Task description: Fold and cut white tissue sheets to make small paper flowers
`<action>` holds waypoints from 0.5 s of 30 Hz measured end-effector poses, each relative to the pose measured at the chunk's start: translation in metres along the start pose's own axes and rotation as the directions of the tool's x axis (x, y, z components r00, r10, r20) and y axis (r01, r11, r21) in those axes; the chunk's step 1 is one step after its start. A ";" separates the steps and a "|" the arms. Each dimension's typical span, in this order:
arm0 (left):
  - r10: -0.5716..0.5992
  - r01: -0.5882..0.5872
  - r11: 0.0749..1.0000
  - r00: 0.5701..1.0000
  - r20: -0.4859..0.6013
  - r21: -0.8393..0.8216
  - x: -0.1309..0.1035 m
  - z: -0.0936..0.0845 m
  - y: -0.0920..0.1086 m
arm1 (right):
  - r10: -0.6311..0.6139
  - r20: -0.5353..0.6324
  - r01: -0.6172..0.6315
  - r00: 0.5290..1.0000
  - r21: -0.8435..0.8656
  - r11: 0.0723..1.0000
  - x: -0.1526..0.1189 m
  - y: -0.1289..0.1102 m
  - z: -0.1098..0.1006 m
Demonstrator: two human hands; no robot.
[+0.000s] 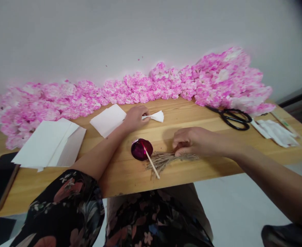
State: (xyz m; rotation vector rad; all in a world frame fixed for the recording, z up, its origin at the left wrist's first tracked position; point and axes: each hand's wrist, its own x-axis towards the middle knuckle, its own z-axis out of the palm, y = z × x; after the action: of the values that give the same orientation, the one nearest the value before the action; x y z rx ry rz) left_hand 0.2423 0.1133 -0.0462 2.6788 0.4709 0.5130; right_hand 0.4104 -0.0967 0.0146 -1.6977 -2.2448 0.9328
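My left hand (137, 117) is closed on a white folded paper (158, 116), whose fanned end sticks out to the right of the fingers. Its other end is hidden by the hand. My right hand (188, 140) rests over a bundle of thin brown stems (163, 159), its fingers pinched together at the upper edge; whether a stem is between them is hidden. Between the hands sits a small round dish of dark magenta liquid (137, 150), with a pale wooden stick (153, 165) leaning out over its rim toward the table's front edge.
Pink and white paper flowers (140, 87) line the wall behind. White sheets (48, 142) and a smaller stack (109, 120) lie on the left, beside a dark phone (0, 181). Black scissors (235, 119) and white folded pieces (276, 132) lie on the wooden table (130, 181) at right.
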 end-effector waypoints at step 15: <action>0.007 -0.007 1.000 1.000 -0.015 -0.017 -0.002 0.001 -0.002 | -0.028 0.038 0.021 0.999 0.172 0.985 -0.003 0.000 0.001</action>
State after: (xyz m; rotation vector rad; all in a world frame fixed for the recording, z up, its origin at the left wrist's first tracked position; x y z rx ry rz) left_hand 0.2401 0.1142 -0.0486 2.6632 0.4598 0.5372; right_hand 0.4105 -0.1003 0.0144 -1.5876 -2.1345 1.1283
